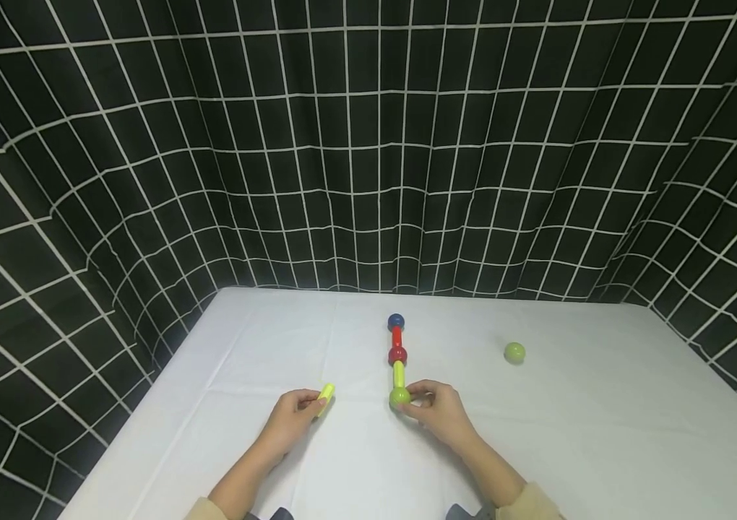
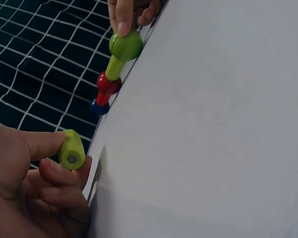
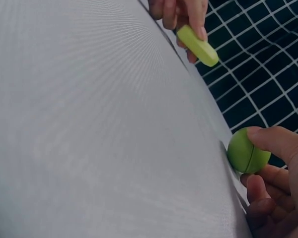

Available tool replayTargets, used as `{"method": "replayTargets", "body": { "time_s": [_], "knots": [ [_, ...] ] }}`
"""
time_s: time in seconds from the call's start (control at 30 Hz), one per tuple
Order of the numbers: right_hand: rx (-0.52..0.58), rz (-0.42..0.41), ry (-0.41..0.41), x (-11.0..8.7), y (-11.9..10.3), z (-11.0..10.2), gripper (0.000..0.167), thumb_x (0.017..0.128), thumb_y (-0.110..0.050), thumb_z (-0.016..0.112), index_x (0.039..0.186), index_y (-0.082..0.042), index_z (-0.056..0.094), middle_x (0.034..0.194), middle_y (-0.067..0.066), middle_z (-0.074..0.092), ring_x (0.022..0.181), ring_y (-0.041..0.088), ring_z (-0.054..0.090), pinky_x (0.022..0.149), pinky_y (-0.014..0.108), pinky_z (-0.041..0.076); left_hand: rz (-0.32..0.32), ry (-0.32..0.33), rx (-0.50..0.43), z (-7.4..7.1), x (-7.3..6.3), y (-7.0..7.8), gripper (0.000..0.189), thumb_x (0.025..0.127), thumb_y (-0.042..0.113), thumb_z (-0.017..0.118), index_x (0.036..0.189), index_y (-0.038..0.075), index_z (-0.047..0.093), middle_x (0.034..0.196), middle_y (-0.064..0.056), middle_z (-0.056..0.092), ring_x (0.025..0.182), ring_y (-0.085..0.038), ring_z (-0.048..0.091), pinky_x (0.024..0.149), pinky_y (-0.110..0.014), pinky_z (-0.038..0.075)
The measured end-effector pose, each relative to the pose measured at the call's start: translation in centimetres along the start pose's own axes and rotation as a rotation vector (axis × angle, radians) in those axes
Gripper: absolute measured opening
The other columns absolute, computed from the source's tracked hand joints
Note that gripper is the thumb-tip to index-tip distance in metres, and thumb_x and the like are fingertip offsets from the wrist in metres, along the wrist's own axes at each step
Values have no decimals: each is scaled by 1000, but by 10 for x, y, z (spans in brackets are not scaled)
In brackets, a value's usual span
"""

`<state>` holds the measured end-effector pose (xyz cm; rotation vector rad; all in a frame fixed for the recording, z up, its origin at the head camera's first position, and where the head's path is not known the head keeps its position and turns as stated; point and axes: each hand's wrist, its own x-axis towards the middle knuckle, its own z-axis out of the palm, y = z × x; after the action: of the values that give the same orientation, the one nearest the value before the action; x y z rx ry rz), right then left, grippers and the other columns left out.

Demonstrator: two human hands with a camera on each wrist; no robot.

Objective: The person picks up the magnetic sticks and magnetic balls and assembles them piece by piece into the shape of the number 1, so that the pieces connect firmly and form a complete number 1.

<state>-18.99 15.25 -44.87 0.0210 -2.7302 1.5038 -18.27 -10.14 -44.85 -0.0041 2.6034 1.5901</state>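
My left hand (image 1: 293, 419) pinches a yellow-green magnetic rod (image 1: 326, 399) between thumb and fingers; a grey disc shows in its end in the left wrist view. The right hand (image 1: 441, 414) holds a green ball (image 1: 399, 398) by its right side, thumb and fingers around it. That ball sits at the near end of a straight chain. From it a second yellow-green rod (image 1: 398, 374) leads to a red ball (image 1: 397, 355), then a red rod (image 1: 397, 336) and a blue ball (image 1: 396, 321) at the far end.
A loose light green ball (image 1: 514, 352) lies to the right of the chain on the white-covered table (image 1: 602, 404). Behind and around the table hangs a black curtain (image 1: 368, 166) with a white grid.
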Motion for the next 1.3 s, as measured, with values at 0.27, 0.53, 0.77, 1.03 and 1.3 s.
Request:
{"method": "replayTargets", "body": {
  "time_s": [0.27,0.53,0.77,1.03,1.3],
  "knots": [
    [17,11,13,-1,-1,-1,34,73,-18,77,101,-3,67,86,5,65,52,11,50,43,18,42,-16,-144,-75,9,-4,6,41,91,27,57,112,-7,58,90,-8,62,54,-3,45,47,-16,43],
    [-5,6,15,-1,0,-1,31,75,-17,75,101,-2,67,79,3,63,51,10,50,43,18,41,-6,-266,-179,21,-7,11,43,89,25,60,113,-10,55,80,-5,61,48,-3,41,42,-12,37],
    [6,14,11,-1,1,-1,31,76,-17,74,102,-2,67,81,3,64,52,10,50,43,18,41,1,-289,-174,32,-9,18,39,86,25,64,107,-7,60,72,-1,63,46,-2,42,42,-12,38],
    [16,16,9,-1,2,0,30,77,-17,73,102,-2,67,86,5,65,53,11,52,44,19,43,0,-303,-179,46,-12,23,39,85,26,66,106,-7,63,70,-1,67,43,-1,41,40,-12,35],
    [30,14,4,-2,1,-1,31,77,-19,73,102,-2,67,81,3,65,52,11,52,44,18,41,16,-302,-189,63,-15,31,33,83,25,68,99,-4,66,63,0,64,40,-2,40,38,-12,33]
  ]
}}
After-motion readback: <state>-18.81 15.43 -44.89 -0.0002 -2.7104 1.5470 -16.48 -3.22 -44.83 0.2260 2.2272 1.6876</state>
